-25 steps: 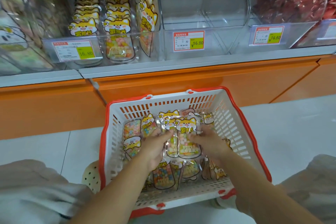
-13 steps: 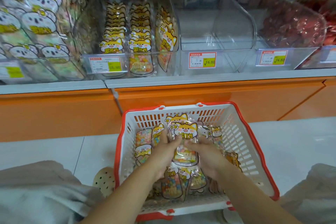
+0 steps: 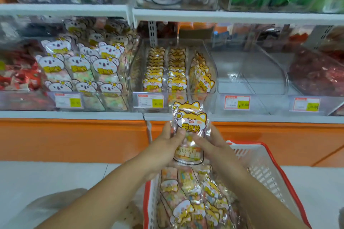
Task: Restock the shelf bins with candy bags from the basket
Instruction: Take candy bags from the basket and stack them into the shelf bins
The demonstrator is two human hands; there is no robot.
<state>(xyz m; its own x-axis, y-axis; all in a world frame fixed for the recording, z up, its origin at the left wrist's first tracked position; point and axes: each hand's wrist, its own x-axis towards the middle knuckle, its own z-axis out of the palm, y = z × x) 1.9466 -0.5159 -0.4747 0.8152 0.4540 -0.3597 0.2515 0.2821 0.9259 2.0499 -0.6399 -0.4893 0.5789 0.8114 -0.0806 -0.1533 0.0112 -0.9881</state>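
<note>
A small stack of candy bags (image 3: 190,122) with yellow cartoon-dog labels is held upright between my left hand (image 3: 164,148) and my right hand (image 3: 214,147), above the basket and just below the shelf edge. The red-and-white basket (image 3: 264,171) on the floor holds several more of the same bags (image 3: 188,197). Straight ahead, a clear shelf bin (image 3: 211,55) has three rows of matching dog-label bags. The clear bin (image 3: 249,72) to its right is empty.
A bin of white koala-label bags (image 3: 83,69) stands at the left, and a bin of dark red sweets (image 3: 316,74) at the right. Price tags (image 3: 150,100) line the bin fronts. An upper shelf (image 3: 186,15) overhangs. Orange base panel (image 3: 74,139) below; white floor around.
Both hands have lifted a stack of dog-label bags out of the basket, up to the shelf edge. My view has tilted upward, showing more shelves.
</note>
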